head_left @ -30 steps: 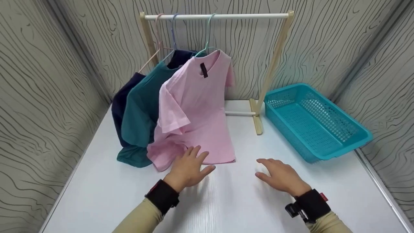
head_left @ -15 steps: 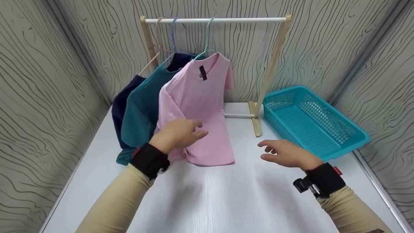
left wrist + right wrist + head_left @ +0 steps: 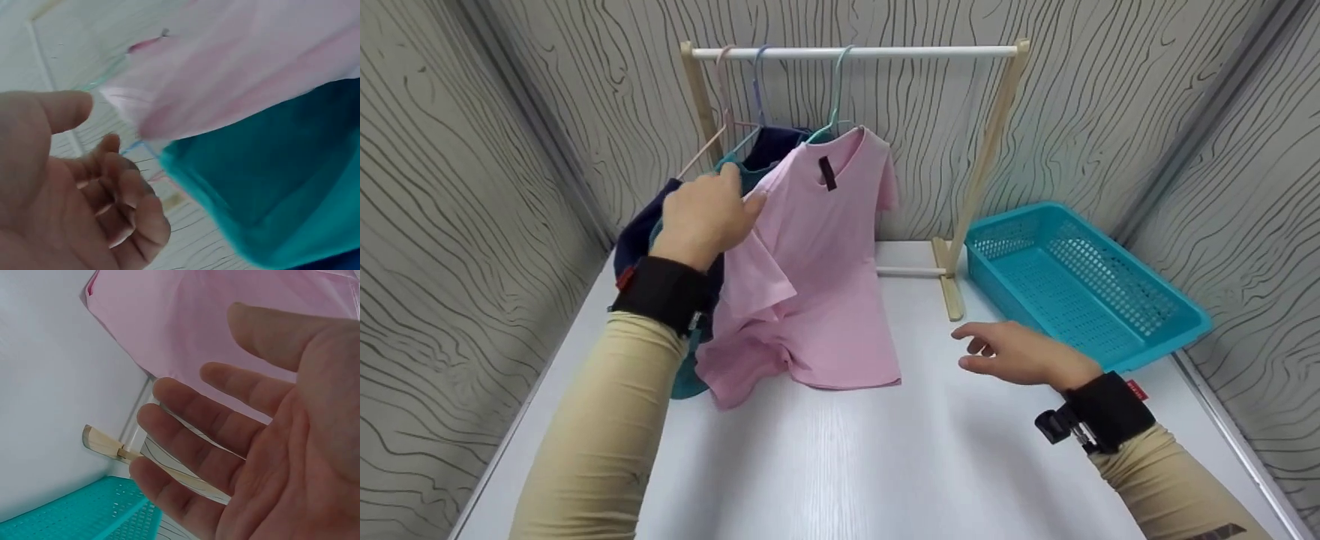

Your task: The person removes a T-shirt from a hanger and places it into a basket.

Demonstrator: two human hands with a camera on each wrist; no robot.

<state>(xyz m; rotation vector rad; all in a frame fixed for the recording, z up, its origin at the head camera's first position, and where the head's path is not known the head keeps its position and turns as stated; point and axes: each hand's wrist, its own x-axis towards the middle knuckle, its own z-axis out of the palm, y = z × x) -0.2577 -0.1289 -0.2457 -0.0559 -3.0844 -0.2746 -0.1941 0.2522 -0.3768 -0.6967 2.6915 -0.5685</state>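
A pink T-shirt (image 3: 840, 247) hangs on a mint green hanger (image 3: 838, 82) from the rack's rail. Behind it to the left hang a teal shirt (image 3: 264, 180) and a navy shirt (image 3: 641, 232). My left hand (image 3: 705, 217) is raised near the pink shirt's left shoulder, in front of the teal shirt. In the left wrist view its fingers are loosely bent, with a gap between thumb and fingers and nothing held. My right hand (image 3: 1016, 352) hovers above the table between the pink shirt and the basket, fingers relaxed, holding nothing.
The clothes rack has a white rail (image 3: 930, 52) and wooden posts (image 3: 990, 157). At the right stands a turquoise plastic basket (image 3: 982, 262). A pink hanger (image 3: 721, 82) and a blue hanger (image 3: 757, 86) share the rail. Patterned walls (image 3: 1110, 112) enclose the white table (image 3: 840, 480).
My left hand has risen from the pink shirt's hem to its shoulder, moving up and left. My right hand has moved slightly up and right, then stayed nearly still.
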